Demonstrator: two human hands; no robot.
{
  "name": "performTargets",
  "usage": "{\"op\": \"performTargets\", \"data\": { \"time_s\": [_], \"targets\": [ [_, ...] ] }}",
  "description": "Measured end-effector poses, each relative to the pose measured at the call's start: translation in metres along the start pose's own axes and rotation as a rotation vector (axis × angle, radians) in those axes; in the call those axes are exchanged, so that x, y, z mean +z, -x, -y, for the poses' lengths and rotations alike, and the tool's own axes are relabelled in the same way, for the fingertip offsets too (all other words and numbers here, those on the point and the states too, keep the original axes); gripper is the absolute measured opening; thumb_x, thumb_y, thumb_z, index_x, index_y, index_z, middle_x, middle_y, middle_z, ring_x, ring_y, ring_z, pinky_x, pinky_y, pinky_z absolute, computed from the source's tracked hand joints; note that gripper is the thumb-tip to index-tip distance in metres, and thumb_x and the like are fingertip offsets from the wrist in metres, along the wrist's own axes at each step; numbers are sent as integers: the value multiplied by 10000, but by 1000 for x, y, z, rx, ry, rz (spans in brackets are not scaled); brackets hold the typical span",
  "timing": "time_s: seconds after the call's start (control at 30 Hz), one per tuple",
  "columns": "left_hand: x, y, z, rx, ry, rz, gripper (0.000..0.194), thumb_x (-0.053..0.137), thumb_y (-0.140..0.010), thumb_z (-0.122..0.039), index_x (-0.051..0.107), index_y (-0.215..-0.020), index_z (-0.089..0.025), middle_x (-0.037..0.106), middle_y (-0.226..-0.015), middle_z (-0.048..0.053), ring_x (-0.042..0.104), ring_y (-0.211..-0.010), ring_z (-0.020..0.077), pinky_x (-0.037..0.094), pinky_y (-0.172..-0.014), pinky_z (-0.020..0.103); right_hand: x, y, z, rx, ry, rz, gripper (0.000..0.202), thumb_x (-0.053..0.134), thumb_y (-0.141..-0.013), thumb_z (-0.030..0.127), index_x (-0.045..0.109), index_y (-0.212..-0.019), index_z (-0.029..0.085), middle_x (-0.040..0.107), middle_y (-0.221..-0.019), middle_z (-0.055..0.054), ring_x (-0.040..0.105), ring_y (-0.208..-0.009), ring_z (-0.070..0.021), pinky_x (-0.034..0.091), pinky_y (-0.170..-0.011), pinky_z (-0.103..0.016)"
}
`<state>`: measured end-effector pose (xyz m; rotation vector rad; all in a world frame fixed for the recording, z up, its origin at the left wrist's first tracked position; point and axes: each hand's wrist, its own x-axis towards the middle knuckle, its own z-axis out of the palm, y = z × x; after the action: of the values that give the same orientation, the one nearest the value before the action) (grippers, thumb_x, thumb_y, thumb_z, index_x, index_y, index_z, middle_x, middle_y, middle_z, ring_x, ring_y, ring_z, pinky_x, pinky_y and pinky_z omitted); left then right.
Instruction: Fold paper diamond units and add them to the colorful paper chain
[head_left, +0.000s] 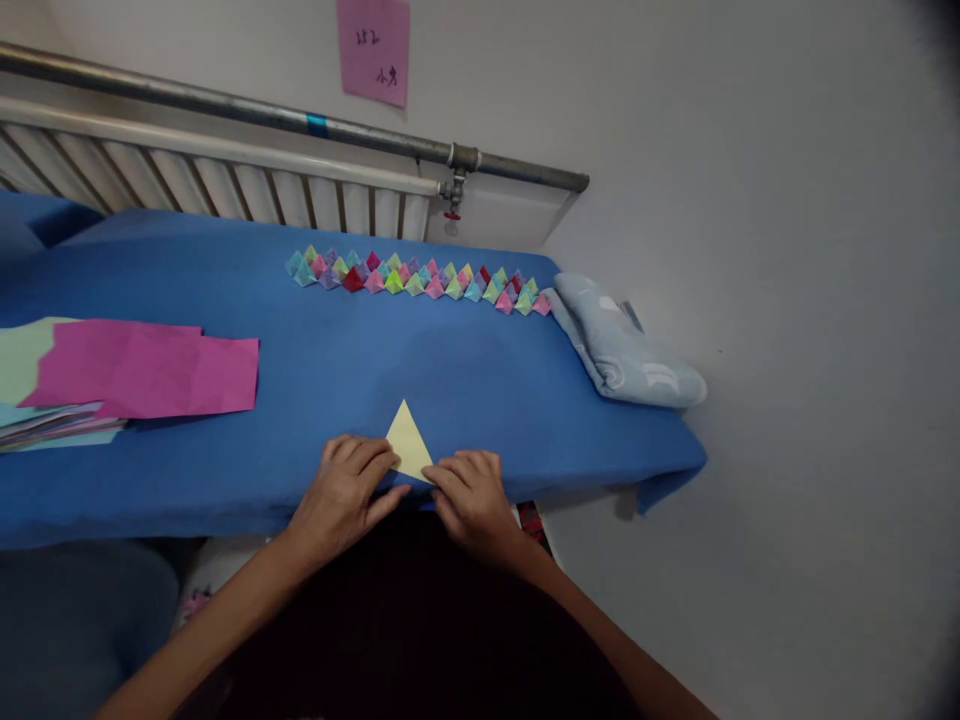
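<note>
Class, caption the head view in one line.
Two hands, left and right, press a yellow paper triangle on blue cloth.

Both hands [409,495] touch yellow paper [409,445] — a triangle, on blue cloth [337,370].

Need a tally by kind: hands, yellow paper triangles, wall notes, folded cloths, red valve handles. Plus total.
Left hand and right hand: 2
Yellow paper triangle: 1
Pink wall note: 1
Folded cloth: 1
Red valve handle: 1
Total: 6
</note>
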<state>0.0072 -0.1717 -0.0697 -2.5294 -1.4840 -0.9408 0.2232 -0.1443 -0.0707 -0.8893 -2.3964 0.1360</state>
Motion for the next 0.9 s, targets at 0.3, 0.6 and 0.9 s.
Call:
{"op": "performTargets", "data": {
  "time_s": [0.3,0.6,0.9],
  "targets": [
    [1,1,2,-4,5,-10,231,627,-885,-317,620,-1048,-154,667,-1063,112,579,-962,252,407,-851,413,-2,-2,-1,9,-14,11,224,614,-852,155,634,-1074,182,655,-1014,-82,541,-943,-212,348,-824,-359],
    [1,2,3,-2,14,15,224,609,-895,-316,618,-1058,-163,674,-1072,113,588,-959,248,418,-842,412,-1,-3,0,-46,-37,40,266,592,-826,86,637,-1071,178,673,-949,-50,529,-872,-189,340,-798,-345],
    [-3,5,-2,56,-22,-28,131,557,-916,-192,627,-1024,-164,666,-1027,103,589,-929,226,422,-873,417,-6,-6,5,-106,-64,-37,191,567,-849,123,672,-985,206,646,-1001,-65,541,-944,-195,373,-835,-357]
  ]
}}
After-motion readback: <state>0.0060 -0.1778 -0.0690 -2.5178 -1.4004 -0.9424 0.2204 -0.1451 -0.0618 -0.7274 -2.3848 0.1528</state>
